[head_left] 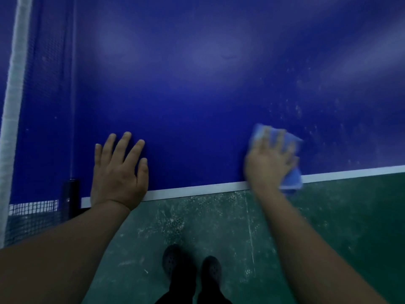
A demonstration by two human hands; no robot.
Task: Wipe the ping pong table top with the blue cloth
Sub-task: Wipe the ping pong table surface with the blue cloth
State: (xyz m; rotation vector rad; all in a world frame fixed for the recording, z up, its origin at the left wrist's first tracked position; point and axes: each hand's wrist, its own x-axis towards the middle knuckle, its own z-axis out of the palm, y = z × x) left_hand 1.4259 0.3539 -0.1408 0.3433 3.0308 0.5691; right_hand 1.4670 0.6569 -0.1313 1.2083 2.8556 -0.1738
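From the head view, a dark blue ping pong table (197, 95) was seen from above, filling the upper part of the picture; its white edge line (197, 190) ran across just below the two hands. The left hand (119, 172) was laid palm down on the table near that edge, its fingers (126, 141) straight and spread, with nothing held. The right hand (268, 159), blurred, was pressed flat on the blue cloth (292, 178), fingers spread over it rather than curled round it; the cloth was lying on the table at the near edge, one corner reaching over the white line. Pale dusty specks (295, 108) were scattered on the table beyond and to the right of the cloth. A net (43, 84) with a white top band (15, 84) was seen at the far left, beside a black net post (71, 196). Below, a scuffed green floor (219, 227) and two dark shoes (190, 264) were visible.
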